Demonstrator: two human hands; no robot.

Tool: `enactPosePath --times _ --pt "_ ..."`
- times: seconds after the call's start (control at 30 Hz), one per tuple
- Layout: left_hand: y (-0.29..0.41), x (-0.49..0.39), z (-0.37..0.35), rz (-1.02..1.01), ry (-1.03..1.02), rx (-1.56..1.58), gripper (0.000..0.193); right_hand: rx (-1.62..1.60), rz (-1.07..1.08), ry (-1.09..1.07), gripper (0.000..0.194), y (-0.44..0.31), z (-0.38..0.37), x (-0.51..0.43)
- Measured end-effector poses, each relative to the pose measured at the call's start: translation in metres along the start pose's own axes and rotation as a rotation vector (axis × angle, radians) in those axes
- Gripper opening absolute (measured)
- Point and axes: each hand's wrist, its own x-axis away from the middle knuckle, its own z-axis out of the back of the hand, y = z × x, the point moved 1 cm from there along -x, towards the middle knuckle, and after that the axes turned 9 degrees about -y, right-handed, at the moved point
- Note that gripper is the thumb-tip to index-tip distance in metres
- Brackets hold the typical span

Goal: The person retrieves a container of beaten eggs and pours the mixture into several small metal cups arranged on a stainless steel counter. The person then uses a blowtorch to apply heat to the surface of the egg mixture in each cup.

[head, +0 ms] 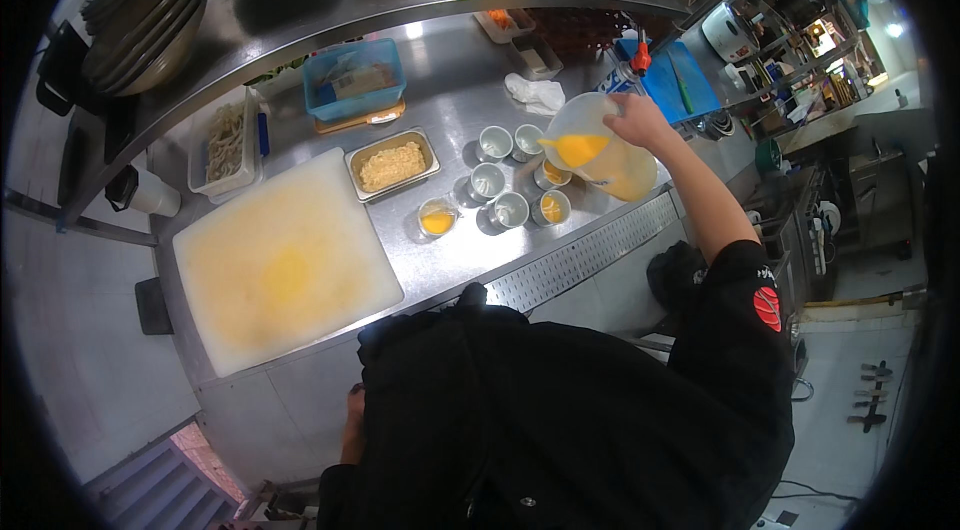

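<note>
My right hand (637, 121) grips a translucent plastic pitcher (637, 173), tilted to the left, with yellow-orange liquid inside. Its spout is above the small metal cups. A cup (551, 207) and another beside it, partly under the pitcher, hold yellow liquid. A clear cup (437, 218) at the left of the group also holds some. Several more cups, such as one at the front (508, 210) and one at the back (495, 144), show no yellow. My left hand (356, 401) hangs low beside my body, below the counter edge, mostly hidden; its fingers cannot be made out.
A stained white cutting board (289, 267) lies left of a metal tray of chopped pale food (391, 166). Behind are a blue plastic container (354, 79), a crumpled white cloth (535, 94) and a torch with a red head (640, 58). A steel shelf (420, 8) overhangs the counter's back.
</note>
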Motion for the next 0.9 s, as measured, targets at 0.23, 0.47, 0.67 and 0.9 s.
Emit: enactPosePath --times 0.23,0.47,0.67,0.9 --pt "0.003 0.000 -0.006 0.556 0.210 0.904 0.023 0.029 0.001 -0.014 0.060 -0.002 -0.002 -0.004" --pt "-0.003 0.004 0.004 0.401 0.243 0.941 0.027 0.068 0.015 0.025 0.058 -0.002 -0.001 -0.004" --pt "-0.004 0.016 0.011 0.640 0.181 0.833 0.027 0.043 0.007 0.021 0.058 0.001 0.001 -0.003" --pt "-0.004 0.004 0.001 0.226 0.040 0.277 0.028 0.036 0.017 0.038 0.059 0.001 0.002 0.000"
